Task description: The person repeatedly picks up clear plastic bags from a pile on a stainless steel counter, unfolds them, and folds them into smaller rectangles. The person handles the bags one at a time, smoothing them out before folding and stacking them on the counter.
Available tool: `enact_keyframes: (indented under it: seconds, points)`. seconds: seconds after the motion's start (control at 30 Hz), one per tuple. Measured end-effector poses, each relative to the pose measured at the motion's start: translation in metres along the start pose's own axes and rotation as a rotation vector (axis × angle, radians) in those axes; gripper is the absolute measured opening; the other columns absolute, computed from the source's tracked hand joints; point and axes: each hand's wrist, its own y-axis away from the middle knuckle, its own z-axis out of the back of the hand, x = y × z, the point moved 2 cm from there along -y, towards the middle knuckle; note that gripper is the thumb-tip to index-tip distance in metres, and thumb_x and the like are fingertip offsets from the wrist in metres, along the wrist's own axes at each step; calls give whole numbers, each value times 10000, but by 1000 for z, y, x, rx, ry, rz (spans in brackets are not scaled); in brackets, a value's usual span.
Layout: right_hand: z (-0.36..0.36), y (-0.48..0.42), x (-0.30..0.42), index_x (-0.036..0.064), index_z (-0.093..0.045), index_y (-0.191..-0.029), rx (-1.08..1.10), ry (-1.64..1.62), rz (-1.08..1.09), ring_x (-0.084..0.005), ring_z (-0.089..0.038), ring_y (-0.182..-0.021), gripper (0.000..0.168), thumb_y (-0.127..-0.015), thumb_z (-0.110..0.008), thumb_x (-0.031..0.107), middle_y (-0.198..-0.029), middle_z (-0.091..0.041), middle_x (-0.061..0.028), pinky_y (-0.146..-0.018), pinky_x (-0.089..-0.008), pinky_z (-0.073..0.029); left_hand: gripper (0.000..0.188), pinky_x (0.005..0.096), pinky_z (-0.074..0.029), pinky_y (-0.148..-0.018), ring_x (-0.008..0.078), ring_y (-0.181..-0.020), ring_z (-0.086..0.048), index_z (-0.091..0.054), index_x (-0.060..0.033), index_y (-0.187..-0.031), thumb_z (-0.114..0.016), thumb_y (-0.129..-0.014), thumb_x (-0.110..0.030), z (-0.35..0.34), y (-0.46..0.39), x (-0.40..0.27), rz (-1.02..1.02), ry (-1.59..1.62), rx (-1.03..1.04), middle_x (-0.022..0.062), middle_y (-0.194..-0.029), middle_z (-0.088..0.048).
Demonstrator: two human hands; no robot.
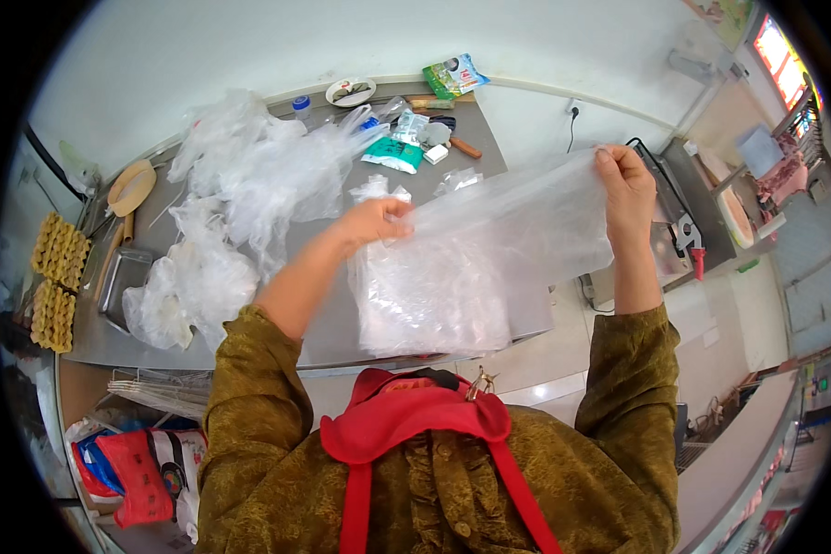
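A thin clear plastic bag (533, 215) is stretched sideways between my hands. My right hand (625, 194) pinches its upper right corner, raised past the table's right edge. At the bag's left end, the thumb and fingers of my left hand (374, 223) grip the film; this hand is slightly blurred. Beneath lies a flat stack of clear plastic bags (429, 305) at the front of the grey metal table (318, 284). To the left of the stack spreads a loose heap of translucent plastic bags (270, 163), with a bunched plastic bag (204, 277) in front of it.
Behind the stack lie a green-and-white packet (393, 154), a wooden handle (465, 147) and a white bowl (350, 91). A metal tray (126, 287) and egg trays (59, 249) are at left. Meat (782, 176) is at far right. A red bag (137, 478) sits below.
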Motion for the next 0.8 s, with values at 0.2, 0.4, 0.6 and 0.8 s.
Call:
enact_keyframes:
  seconds: [0.2, 0.4, 0.6, 0.8]
  points:
    - [-44, 7, 50, 6, -633, -979, 143, 16, -25, -47, -549, -770, 155, -858, -643, 104, -835, -630, 19, -724, -188, -422, 655, 330, -410, -977, 213, -1174, -499, -390, -32, -1377, -651, -787, -145, -13, 8, -162, -484, -240, -97, 128, -1376, -448]
    - [-66, -9, 66, 16, -629, -985, 374, -18, 22, -51, -561, -776, 161, -846, -631, 97, -816, -645, 0, -716, -205, -435, 338, 274, -484, -715, 132, -872, -583, -607, -7, -1129, -584, -826, -154, -32, -13, -223, -362, -270, -90, 77, -1014, -642]
    - [-30, -6, 24, -14, -626, -896, 612, 288, -50, -66, -541, -776, 138, -838, -622, 112, -785, -617, 0, -713, -237, -431, 200, 265, -469, -679, 107, -771, -553, -656, -2, -944, -566, -851, -154, -3, -28, -199, -351, -166, -292, 24, -833, -636]
    - [-6, -3, -43, -26, -632, -888, 529, 373, -75, -78, -516, -703, 193, -849, -627, 163, -719, -577, 1, -684, -257, -425, 199, 259, -446, -657, 105, -760, -544, -668, -16, -928, -560, -866, -172, 23, -32, -183, -427, -338, -462, 29, -824, -639]
